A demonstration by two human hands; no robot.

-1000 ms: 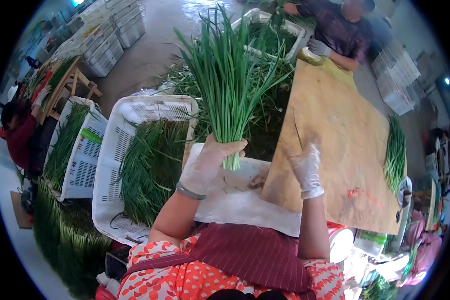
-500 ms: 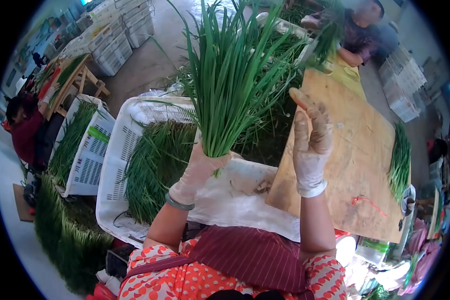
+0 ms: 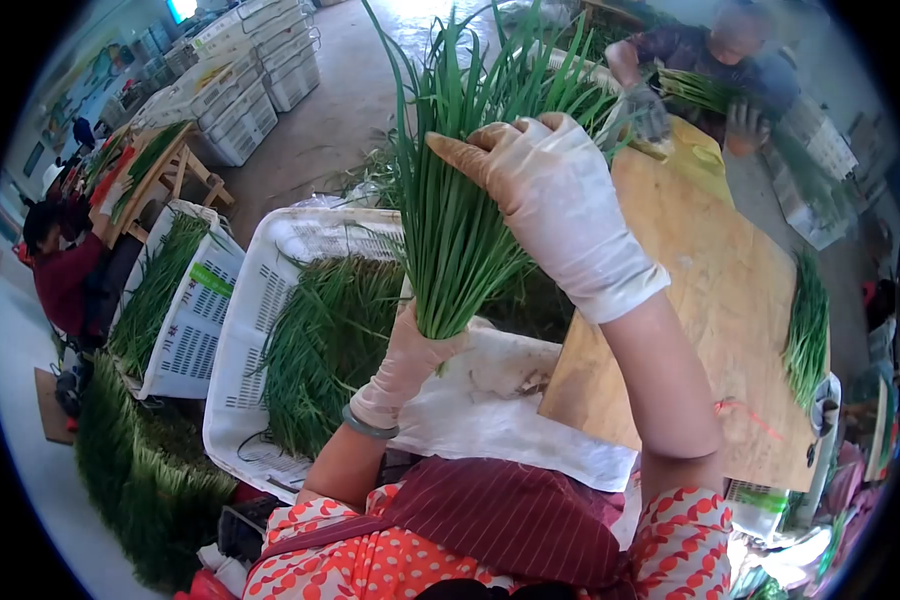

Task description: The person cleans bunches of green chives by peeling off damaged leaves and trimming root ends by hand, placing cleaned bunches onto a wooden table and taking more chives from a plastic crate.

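My left hand (image 3: pixel 410 365), in a pale glove with a bangle at the wrist, is closed round the lower end of a bunch of garlic chives (image 3: pixel 450 250). The bunch stands upright, its long green leaves fanning out above my fist. My gloved right hand (image 3: pixel 575 215) is at the upper right of the bunch. Its thumb lies across the front of the leaves and the fingers bend behind them, partly hidden. Below my left hand is a white cloth (image 3: pixel 470 400).
A white crate (image 3: pixel 232 400) of chives stands at left, with another crate (image 3: pixel 185 340) beyond. A wooden board (image 3: pixel 700 300) at right bears a chive bundle (image 3: pixel 808 330) and red string. Across it, a person (image 3: pixel 690 50) holds chives; another person (image 3: pixel 65 265) sits far left.
My right hand has moved left and up from over the board and closed on the leaves. My left hand keeps its hold. The person opposite has lowered their chives.
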